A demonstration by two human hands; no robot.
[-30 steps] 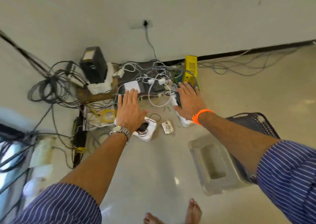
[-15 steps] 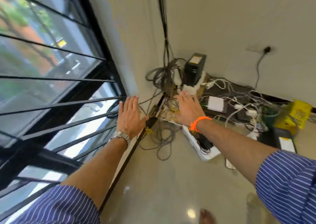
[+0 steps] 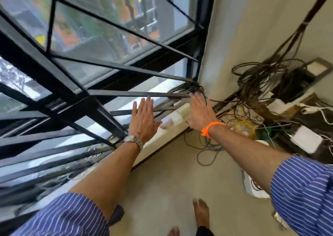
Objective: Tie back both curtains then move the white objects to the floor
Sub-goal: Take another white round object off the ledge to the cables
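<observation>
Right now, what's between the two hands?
In the head view: black window bars and a pale sill, between the left hand and right hand.

Black window bars (image 3: 115,68); orange wristband (image 3: 209,127); blue white-striped sleeves (image 3: 304,190); beige floor (image 3: 171,178).

This looks like the corner of a lived-in room in a home or small office. A large window (image 3: 108,37) with black metal bars (image 3: 126,68) meets a plain cream wall (image 3: 243,28) above a smooth, pale floor (image 3: 171,172). Tangled cables (image 3: 261,84) hang down the corner and pile around a black box (image 3: 295,84) and a white box (image 3: 306,139). A bare foot (image 3: 201,212) on the floor suggests a home.
</observation>
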